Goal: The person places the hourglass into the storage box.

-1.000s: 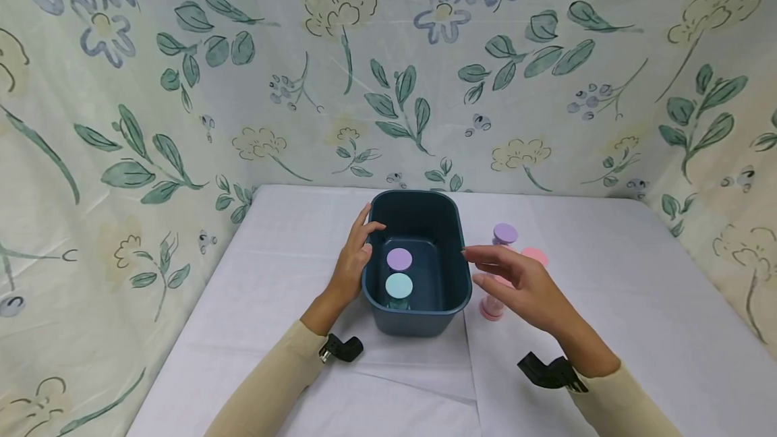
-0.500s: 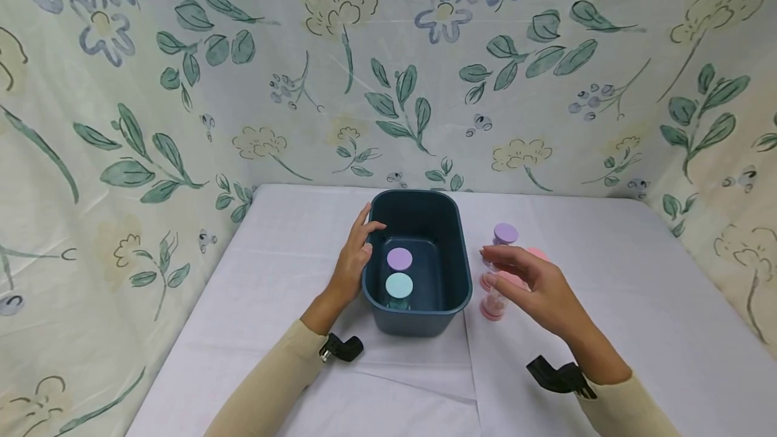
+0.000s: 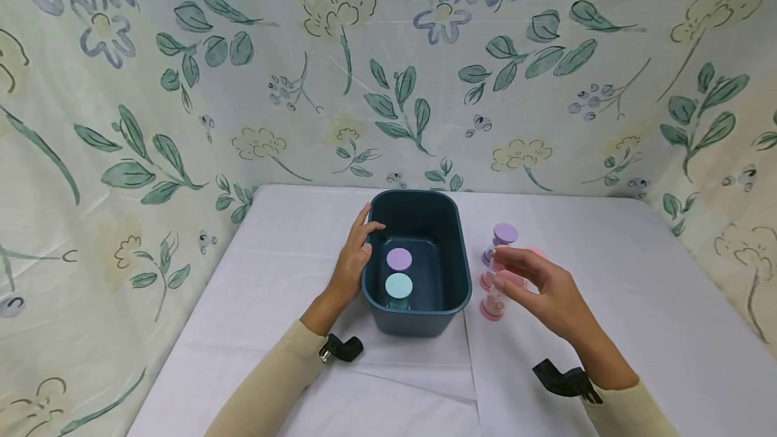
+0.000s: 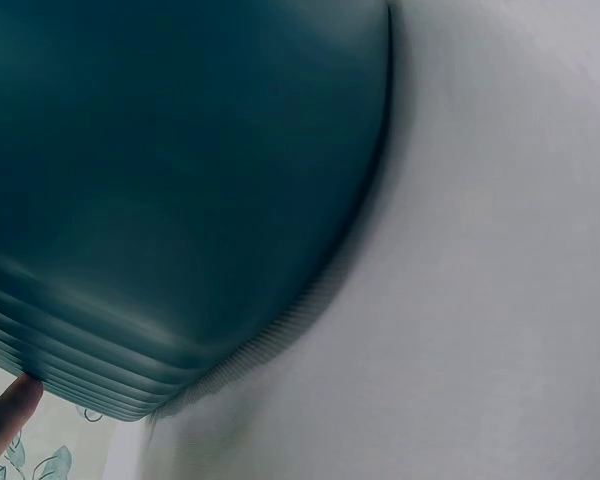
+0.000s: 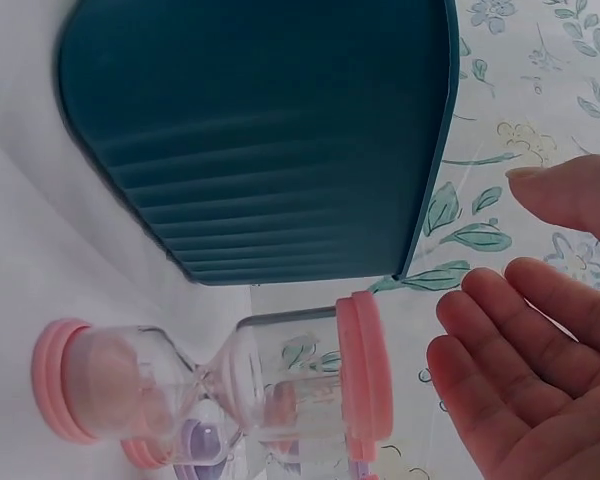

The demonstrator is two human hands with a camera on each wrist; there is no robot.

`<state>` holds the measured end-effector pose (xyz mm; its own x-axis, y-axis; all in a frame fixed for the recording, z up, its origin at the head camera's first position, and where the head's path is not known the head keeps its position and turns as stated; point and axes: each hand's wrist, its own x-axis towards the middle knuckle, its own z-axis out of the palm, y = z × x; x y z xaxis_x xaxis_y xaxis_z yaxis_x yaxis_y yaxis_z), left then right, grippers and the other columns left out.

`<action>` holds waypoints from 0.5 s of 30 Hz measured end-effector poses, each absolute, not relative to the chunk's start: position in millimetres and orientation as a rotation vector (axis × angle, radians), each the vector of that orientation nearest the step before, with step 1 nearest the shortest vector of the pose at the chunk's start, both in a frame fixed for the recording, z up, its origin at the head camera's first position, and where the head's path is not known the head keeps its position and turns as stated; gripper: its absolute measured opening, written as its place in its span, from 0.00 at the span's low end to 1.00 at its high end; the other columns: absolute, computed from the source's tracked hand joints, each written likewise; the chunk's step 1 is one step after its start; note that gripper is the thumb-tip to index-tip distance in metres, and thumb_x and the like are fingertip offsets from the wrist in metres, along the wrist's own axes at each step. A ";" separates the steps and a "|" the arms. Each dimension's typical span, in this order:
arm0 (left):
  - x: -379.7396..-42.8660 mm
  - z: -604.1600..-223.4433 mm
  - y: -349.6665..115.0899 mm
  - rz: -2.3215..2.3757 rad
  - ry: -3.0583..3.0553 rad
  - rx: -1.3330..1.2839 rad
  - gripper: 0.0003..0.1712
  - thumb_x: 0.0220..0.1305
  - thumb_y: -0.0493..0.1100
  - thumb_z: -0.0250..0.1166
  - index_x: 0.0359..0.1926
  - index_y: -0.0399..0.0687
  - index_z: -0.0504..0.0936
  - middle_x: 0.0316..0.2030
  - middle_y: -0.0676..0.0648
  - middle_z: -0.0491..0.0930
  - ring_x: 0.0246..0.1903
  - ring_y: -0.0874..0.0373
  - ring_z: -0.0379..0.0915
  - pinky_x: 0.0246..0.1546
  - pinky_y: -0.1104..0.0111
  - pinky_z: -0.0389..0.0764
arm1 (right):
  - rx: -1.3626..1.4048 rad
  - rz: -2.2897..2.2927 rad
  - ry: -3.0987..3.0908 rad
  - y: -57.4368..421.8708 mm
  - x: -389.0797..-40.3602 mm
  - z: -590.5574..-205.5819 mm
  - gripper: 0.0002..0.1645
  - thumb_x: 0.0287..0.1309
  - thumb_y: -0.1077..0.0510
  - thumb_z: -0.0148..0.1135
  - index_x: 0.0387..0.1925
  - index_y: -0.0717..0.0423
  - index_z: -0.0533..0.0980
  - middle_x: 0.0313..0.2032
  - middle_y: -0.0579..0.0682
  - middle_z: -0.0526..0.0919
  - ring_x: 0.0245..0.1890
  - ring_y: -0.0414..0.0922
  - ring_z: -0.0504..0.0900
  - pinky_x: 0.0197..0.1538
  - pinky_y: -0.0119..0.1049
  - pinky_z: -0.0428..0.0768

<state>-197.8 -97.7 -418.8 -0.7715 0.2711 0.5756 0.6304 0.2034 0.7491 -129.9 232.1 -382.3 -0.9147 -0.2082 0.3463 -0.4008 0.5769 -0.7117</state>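
A dark blue plastic bin [image 3: 417,322] stands on the table. My left hand [image 3: 349,265] holds its left rim, one finger hooked over the edge and others along the outer wall; in the left wrist view a fingertip [image 4: 22,395] touches that wall. Inside the bin are an hourglass with a purple cap [image 3: 399,259] and one with a light blue cap [image 3: 398,286]. My right hand [image 3: 543,292] hovers, fingers bent and apart, over the pink hourglasses to the bin's right. In the right wrist view it is clear of the nearest pink hourglass [image 5: 365,375].
A purple hourglass [image 3: 506,233] stands behind the pink ones, right of the bin. Another pink cap [image 3: 537,253] is partly hidden by my right hand. White cloth [image 3: 291,235] covers the table; a floral curtain [image 3: 449,86] hangs behind and at the sides.
My right hand has moved right, away from the bin's right rim to above the pink hourglasses, uncovering more of the purple one. My left hand and the bin have stayed put.
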 end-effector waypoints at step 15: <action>-196.9 -417.9 -96.9 -1.594 -2.175 -0.835 0.26 0.65 0.40 0.40 0.59 0.31 0.68 0.73 0.31 0.44 0.72 0.35 0.40 0.65 0.36 0.44 | 0.438 1.222 -2.562 245.3 -133.1 -395.4 0.31 0.53 0.57 0.71 0.60 0.54 0.74 0.53 0.49 0.79 0.52 0.34 0.78 0.51 0.20 0.72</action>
<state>-196.9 -96.9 -417.9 -0.7791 0.2676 0.5669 0.6211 0.2077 0.7557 -133.1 245.3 -395.4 -0.9181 -0.1542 0.3651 -0.3807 0.5989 -0.7045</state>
